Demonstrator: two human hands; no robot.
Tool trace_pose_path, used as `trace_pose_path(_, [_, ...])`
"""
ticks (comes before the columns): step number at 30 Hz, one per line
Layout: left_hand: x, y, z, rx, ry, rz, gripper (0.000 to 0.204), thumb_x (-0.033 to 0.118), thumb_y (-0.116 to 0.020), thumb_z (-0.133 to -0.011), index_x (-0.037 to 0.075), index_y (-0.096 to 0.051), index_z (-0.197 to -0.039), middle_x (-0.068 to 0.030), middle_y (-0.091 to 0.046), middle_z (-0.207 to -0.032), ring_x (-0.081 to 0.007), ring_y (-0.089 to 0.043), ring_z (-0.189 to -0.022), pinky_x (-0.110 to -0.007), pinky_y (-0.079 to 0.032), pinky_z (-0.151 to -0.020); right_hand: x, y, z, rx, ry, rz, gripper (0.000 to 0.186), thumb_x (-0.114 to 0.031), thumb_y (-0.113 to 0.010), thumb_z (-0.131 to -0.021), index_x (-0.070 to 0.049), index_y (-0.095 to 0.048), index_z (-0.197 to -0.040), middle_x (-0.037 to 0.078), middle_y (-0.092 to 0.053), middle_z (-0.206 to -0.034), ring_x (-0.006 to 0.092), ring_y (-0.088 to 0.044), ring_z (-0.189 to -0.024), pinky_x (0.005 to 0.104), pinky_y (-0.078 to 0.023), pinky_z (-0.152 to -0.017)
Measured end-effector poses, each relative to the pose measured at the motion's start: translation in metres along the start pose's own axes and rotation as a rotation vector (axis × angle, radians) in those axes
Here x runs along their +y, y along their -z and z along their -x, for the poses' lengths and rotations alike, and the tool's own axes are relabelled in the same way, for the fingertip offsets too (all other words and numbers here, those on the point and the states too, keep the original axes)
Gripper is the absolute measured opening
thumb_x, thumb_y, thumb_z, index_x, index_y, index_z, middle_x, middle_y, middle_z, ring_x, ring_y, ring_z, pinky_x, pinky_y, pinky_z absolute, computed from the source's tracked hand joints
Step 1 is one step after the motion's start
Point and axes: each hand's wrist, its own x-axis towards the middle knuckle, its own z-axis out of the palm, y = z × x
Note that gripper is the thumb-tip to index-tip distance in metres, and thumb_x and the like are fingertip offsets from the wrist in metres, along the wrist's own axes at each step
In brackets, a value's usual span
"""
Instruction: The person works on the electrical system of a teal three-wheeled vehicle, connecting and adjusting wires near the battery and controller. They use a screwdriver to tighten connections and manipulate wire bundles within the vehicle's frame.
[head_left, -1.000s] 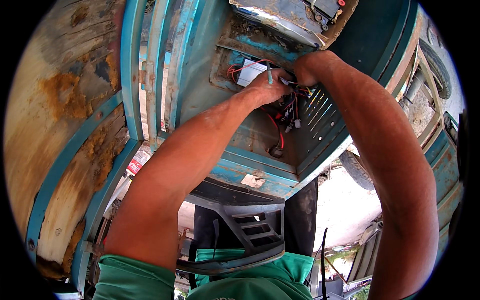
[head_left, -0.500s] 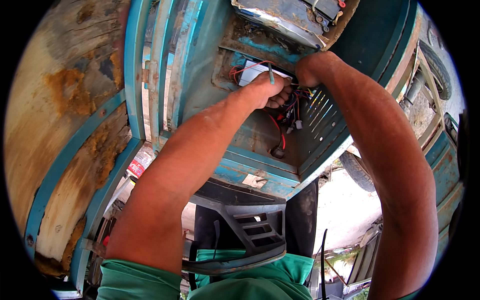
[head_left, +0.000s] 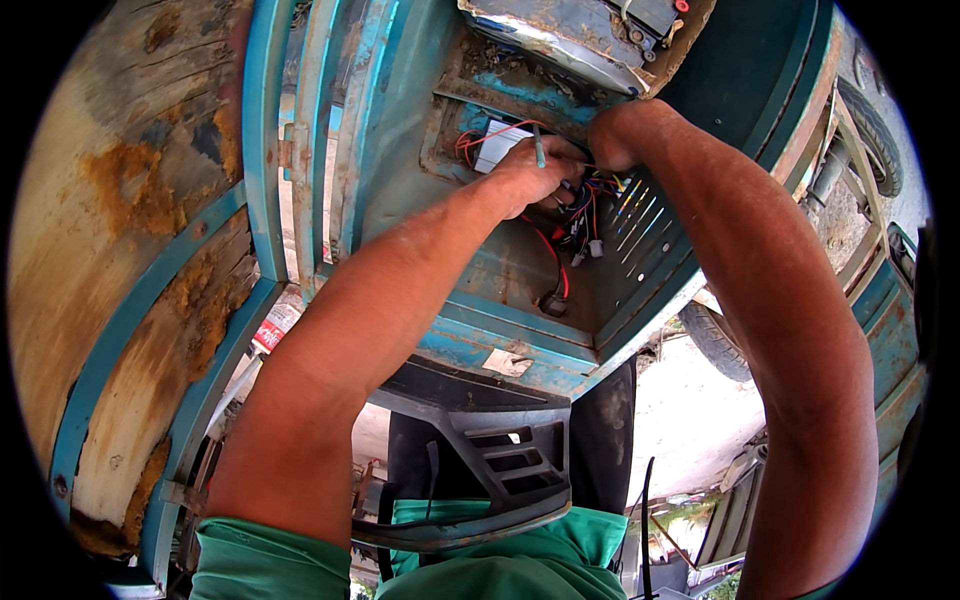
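My left hand [head_left: 535, 172] is closed around a thin grey-green rod [head_left: 540, 147], which sticks up between the fingers. A thin red wire [head_left: 508, 129] loops over to the rod's upper end. Behind that hand, a flat white box [head_left: 492, 150] sits in a rectangular opening of a teal metal compartment. Bent at the wrist, my right hand [head_left: 617, 140] is close by on the right; its fingers are hidden. Under and between the hands hangs a bundle of coloured wires [head_left: 588, 212] with small connectors, among them a white connector plug [head_left: 596, 247].
A battery [head_left: 640, 22] in a torn carton sits above the opening. Thick red and black cables [head_left: 560, 265] run to the compartment floor. The slotted side wall [head_left: 640, 215] rises at right. A worn wooden panel [head_left: 150, 230] in teal framing stands at left, and a black plastic part [head_left: 480, 440] is below.
My left hand has shifted slightly, and its fingers have turned in toward the right hand, still with the rod. The right hand stays almost where it was.
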Motion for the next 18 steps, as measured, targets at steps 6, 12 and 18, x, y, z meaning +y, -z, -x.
trace_pose_path(6, [-0.001, -0.005, -0.008, 0.075, 0.045, -0.003, 0.022, 0.029, -0.06, -0.1, 0.008, -0.068, -0.103, -0.003, -0.069, -0.087, -0.015, -0.066, -0.072, -0.031, -0.054, -0.066, 0.0, -0.002, -0.001, 0.029, -0.021, -0.005, 0.037, -0.025, -0.061, -0.087, -0.005, -0.073, -0.115, 0.016, -0.069, -0.124, 0.0337, -0.065, -0.116, 0.0428, -0.053, -0.093])
trace_pose_path(12, [0.0, -0.004, -0.006, 0.092, 0.196, 0.125, 0.023, 0.029, -0.058, -0.1, 0.007, -0.067, -0.102, -0.004, -0.068, -0.086, -0.0164, -0.066, -0.07, -0.032, -0.055, -0.064, 0.004, -0.003, -0.011, -0.024, -0.014, -0.035, 0.036, -0.025, -0.061, -0.087, -0.004, -0.073, -0.114, 0.017, -0.07, -0.121, 0.0341, -0.066, -0.113, 0.0435, -0.053, -0.092])
trace_pose_path(18, [-0.009, -0.013, 0.0, -0.057, 0.151, 0.074, 0.028, 0.018, -0.059, -0.097, 0.007, -0.066, -0.121, -0.0094, -0.071, -0.097, -0.0195, -0.069, -0.073, -0.034, -0.058, -0.066, 0.004, 0.001, -0.009, -0.064, -0.032, -0.028, 0.04, -0.032, -0.062, -0.088, -0.003, -0.073, -0.113, 0.018, -0.071, -0.119, 0.0336, -0.067, -0.11, 0.0441, -0.053, -0.09])
